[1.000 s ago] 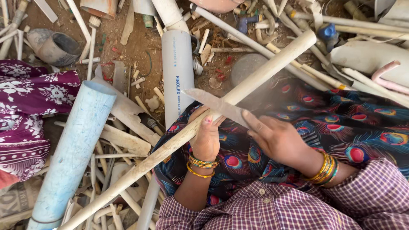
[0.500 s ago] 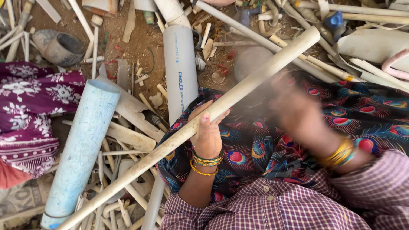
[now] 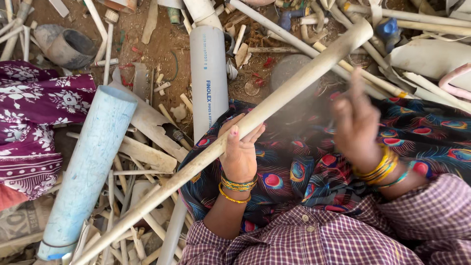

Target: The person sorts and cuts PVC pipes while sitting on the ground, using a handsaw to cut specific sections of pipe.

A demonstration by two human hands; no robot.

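Two hands showed, the left hand (image 3: 240,152) and the blurred right hand (image 3: 355,125), along with one long cream pipe (image 3: 294,83), one pale blue pipe (image 3: 88,172), one wide white pipe (image 3: 208,78) and one grey pipe socket (image 3: 66,46) at upper left.

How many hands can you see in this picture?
2. The left hand grips the long pale pipe lying across the lap. The right hand is raised beside the pipe, blurred; whether it holds anything cannot be told.
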